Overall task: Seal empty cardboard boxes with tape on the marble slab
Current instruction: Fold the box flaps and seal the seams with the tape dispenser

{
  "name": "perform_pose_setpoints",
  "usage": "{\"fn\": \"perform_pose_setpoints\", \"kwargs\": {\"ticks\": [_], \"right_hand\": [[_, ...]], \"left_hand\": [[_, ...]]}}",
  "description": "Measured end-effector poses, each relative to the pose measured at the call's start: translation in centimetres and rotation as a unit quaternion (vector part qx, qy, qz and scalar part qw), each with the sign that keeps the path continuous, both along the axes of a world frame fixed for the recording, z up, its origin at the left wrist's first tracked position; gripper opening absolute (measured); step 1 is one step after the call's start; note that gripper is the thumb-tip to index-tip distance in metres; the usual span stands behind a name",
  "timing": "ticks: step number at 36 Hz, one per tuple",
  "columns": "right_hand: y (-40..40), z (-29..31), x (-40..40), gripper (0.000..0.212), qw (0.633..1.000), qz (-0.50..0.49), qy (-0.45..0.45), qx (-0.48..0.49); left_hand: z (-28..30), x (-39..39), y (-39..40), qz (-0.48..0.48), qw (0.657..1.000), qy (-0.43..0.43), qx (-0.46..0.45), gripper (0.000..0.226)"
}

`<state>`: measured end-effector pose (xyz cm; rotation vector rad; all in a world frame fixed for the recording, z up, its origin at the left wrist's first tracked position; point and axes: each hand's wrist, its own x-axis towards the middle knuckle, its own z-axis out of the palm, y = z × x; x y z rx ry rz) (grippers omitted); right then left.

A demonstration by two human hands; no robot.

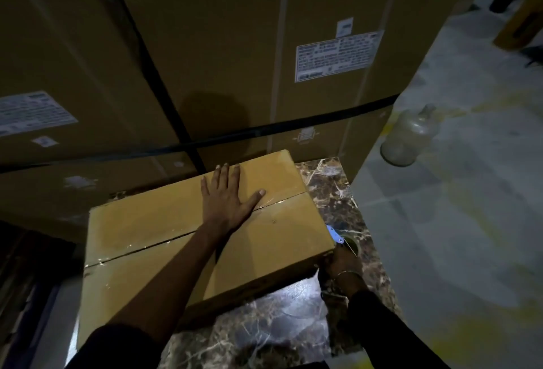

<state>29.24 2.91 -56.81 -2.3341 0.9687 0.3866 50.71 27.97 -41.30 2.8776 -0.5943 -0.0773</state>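
A cardboard box (205, 239) is seen lying on the marble slab (264, 327), its flaps closed and a strip of clear tape (282, 199) glinting along the centre seam; the seam, which is the long axis that matters here, runs from the near-left edge of the box up toward its far-right edge. The left hand (226, 195) is laid flat on the lid with fingers straight and spread, the thumb resting just beside the seam; nothing is gripped by it, and the box appears merely to be pressed down and steadied. The right hand (340, 262) is found at the right-hand side of the box, low against the side wall and just below the end of the seam; a tape dispenser (342, 237) with a pale blue part is seen touching that edge, and the fingers seem curled about it, though the dim light leaves the grip only partly shown.

The tape is judged to be carried over the right edge and down the side wall; the coming move therefore turns on the right hand, which is much the nearer to that end of the seam, while the left hand lies up the seam from it. A cut or press-down at that edge is judged likely to be called for; a slack or crooked tail of tape is the chief risk.

Large stacked cartons (235, 60) bound with dark straps stand behind the slab, and a cloudy bottle (408, 139) lies on the floor to the right.
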Motion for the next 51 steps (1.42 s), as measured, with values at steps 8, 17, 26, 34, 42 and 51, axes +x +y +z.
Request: {"fn": "perform_pose_setpoints", "kwargs": {"ticks": [8,17,26,34,42,51], "right_hand": [[-2.4,1.1,0.2,0.032,0.999,-0.006,-0.019,0.031],[-3.4,10.7,0.9,0.004,0.970,-0.048,-0.145,0.188],[-1.4,19.9,2.0,0.014,0.898,-0.001,-0.270,0.348],[0.7,21.7,4.2,0.019,0.875,0.079,-0.302,0.369],[0.1,21.6,4.5,0.025,0.871,0.073,-0.284,0.395],[-0.4,21.7,4.6,0.037,0.860,0.043,-0.284,0.422]], "left_hand": [[-0.3,-3.3,2.1,0.035,0.999,-0.009,-0.005,0.104],[-1.0,-8.5,4.7,0.096,0.995,-0.018,0.009,0.101],[3.6,-9.1,-0.4,0.131,0.924,0.090,-0.347,0.074],[7.9,-6.5,-4.8,0.149,0.685,0.497,-0.512,0.049],[7.0,-5.4,-4.0,0.185,0.562,0.594,-0.544,0.032],[7.4,-4.9,-4.7,0.187,0.574,0.579,-0.548,0.012]]}}
